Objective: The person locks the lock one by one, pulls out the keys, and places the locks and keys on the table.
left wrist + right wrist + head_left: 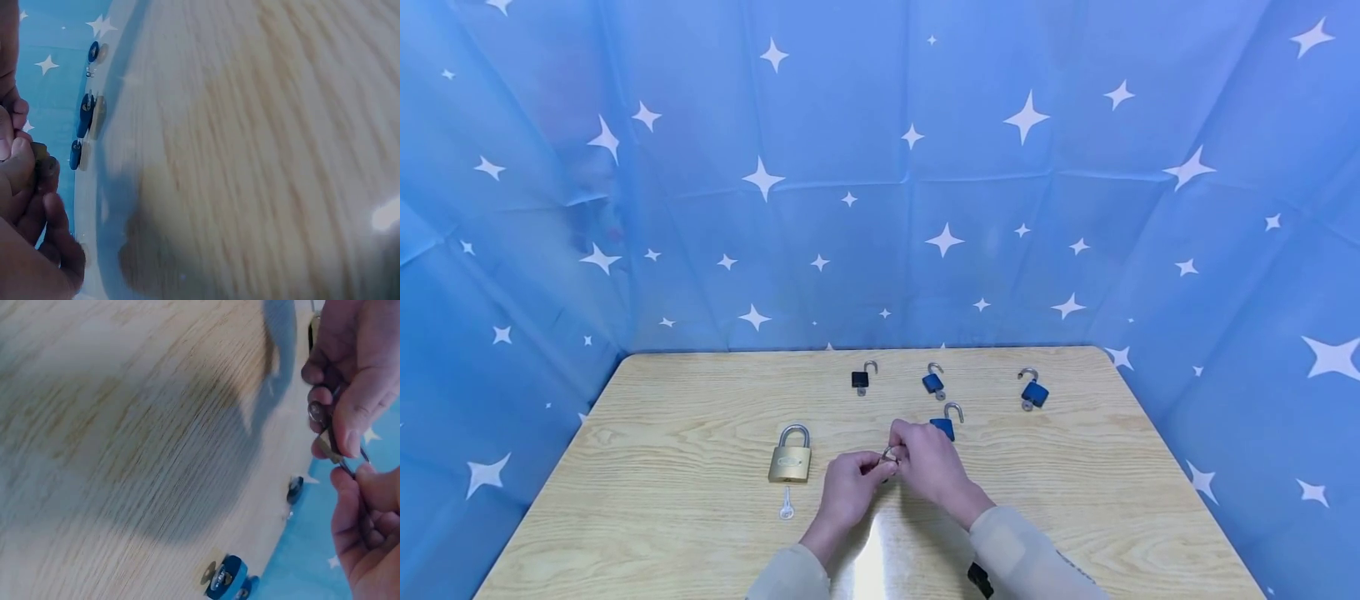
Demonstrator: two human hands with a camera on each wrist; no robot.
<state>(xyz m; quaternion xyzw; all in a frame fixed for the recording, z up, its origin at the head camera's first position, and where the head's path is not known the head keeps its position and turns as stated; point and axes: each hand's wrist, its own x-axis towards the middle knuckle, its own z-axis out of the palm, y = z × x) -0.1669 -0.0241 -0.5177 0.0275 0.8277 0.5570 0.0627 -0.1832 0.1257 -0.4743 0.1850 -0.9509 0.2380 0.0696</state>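
Note:
Near the middle of the table, both hands hold one small padlock [326, 447] between them. My left hand [850, 487] grips the padlock's body, which is mostly covered by the fingers; a brass-coloured edge shows. A small round-headed key [316, 412] sticks out at the lower end, beside the left fingers. With thumb and fingertips my right hand [929, 462] pinches the metal shackle, seen in the right wrist view. Just beyond the right hand lies a blue padlock [942, 428] with its shackle open. In the left wrist view the padlock is half hidden by fingers.
A large brass padlock [790, 463] with its shackle closed lies to the left, a silver key [786, 505] below it. Farther back are a black padlock [860, 379] and two blue padlocks [933, 382] [1035, 394], shackles open. A blue star-patterned curtain [865, 208] surrounds the table.

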